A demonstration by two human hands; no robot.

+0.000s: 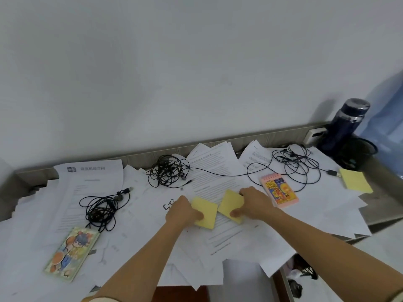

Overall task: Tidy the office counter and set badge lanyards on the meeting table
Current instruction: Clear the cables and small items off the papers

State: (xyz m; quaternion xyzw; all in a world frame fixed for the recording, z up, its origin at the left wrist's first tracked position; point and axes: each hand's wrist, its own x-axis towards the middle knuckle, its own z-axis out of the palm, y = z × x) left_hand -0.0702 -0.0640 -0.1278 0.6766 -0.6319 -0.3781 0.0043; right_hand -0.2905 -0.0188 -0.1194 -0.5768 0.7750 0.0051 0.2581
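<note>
Matt white paper sheets point(220, 171) cover the wood-grain counter point(377, 205); bottle point(346, 125) glossy

2 yellow sticky pads point(206, 211) point(231, 204) mid-counter on loose papers point(218, 171), tilted, corners nearly touching, 3rd pad point(355, 182) far right

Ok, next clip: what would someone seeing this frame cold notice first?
First, the two hands at centre: the left hand and right hand each grip a yellow sticky-note pad above a counter buried in loose white papers. Next come the tangled black cables near the back wall, the pink spiral notepad just right of the hands, and the dark bottle in the far right corner.
</note>
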